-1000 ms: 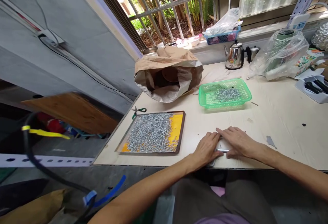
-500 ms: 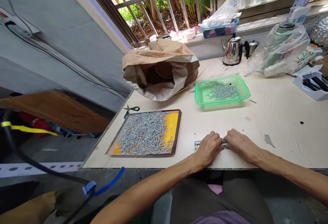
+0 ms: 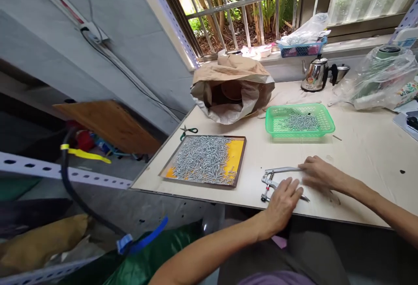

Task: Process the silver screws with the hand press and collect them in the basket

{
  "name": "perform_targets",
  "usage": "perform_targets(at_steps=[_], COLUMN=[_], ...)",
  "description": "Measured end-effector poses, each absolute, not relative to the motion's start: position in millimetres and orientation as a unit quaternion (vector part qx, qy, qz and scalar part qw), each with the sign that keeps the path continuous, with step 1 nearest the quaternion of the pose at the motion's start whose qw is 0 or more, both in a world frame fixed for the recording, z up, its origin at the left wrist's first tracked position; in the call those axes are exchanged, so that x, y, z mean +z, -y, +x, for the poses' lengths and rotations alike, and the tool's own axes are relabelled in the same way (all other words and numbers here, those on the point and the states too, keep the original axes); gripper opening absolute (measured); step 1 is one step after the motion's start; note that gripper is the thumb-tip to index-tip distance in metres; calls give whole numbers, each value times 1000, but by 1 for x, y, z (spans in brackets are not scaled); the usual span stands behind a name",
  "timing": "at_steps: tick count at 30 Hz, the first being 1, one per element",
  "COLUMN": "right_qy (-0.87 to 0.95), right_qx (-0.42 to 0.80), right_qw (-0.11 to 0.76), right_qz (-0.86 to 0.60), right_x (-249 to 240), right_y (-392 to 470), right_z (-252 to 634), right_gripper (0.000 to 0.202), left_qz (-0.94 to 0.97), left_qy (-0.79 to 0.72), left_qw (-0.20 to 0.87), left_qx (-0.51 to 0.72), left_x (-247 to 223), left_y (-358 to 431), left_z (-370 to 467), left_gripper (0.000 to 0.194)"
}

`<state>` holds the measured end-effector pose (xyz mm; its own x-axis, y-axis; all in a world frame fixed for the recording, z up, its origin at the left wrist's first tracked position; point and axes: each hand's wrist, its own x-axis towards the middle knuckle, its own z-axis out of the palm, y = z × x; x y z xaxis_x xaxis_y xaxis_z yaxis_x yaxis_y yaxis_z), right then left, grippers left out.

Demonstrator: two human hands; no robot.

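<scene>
The left grip (image 3: 283,202) lies over the lower handle (image 3: 273,184) of the pliers (image 3: 266,174), the right grip (image 3: 318,172) at the upper handle's (image 3: 284,169) end; whether either is clenched, I cannot tell. The pliers lie on the desk (image 3: 362,163) near its front edge, so a lopsided push there could skid them off

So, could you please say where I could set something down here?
Bare: between the yellow-bottomed tray, green basket and metal tool; also right of the right hand, around a dark speck. Crowded: by the left hand, and the back, with paper bag and kettle.
</scene>
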<state>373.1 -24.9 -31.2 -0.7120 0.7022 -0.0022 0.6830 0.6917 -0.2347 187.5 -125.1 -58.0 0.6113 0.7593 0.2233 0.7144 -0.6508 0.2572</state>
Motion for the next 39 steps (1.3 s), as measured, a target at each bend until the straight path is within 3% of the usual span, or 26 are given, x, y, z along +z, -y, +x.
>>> perform_targets(at_steps=[1, 6, 12, 17, 21, 24, 28, 31, 33, 39], right_qy=[915, 899, 973, 983, 971, 940, 875, 836, 838, 901], right_qx=[104, 56, 106, 83, 153, 197, 97, -58, -91, 107], right_qw=[45, 41, 15, 6, 108, 231, 366, 332, 275, 80], right_qz=[-387, -432, -205, -161, -152, -157, -300, -432, -462, -412], right_x=[-31, -13, 5, -6, -25, -28, 4, 32, 36, -13], right_y=[19, 9, 45, 54, 54, 48, 22, 11, 19, 79], right_z=[373, 348, 282, 258, 257, 261, 278, 296, 306, 323], right_gripper=[11, 16, 15, 20, 15, 20, 20, 26, 30, 7], left_qz=[897, 900, 894, 887, 766, 681, 660, 649, 647, 645], left_qy=[-408, -398, -395, -411, -600, -709, -745, -755, -756, -757], left_qw=[79, 108, 120, 101, 46, 20, 60, 89, 89, 102], left_qx=[153, 139, 173, 186, 227, 183, 76, 36, 31, -23], left_x=[-58, -56, -59, -40, -16, -9, -15, -24, -30, -30], left_y=[127, 120, 142, 169, 146, 116, 91, 83, 77, 63], left_z=[189, 195, 200, 152, 82, 45, 34, 33, 29, 19], left_gripper=[29, 25, 37, 33, 32, 27, 28, 28, 26, 26])
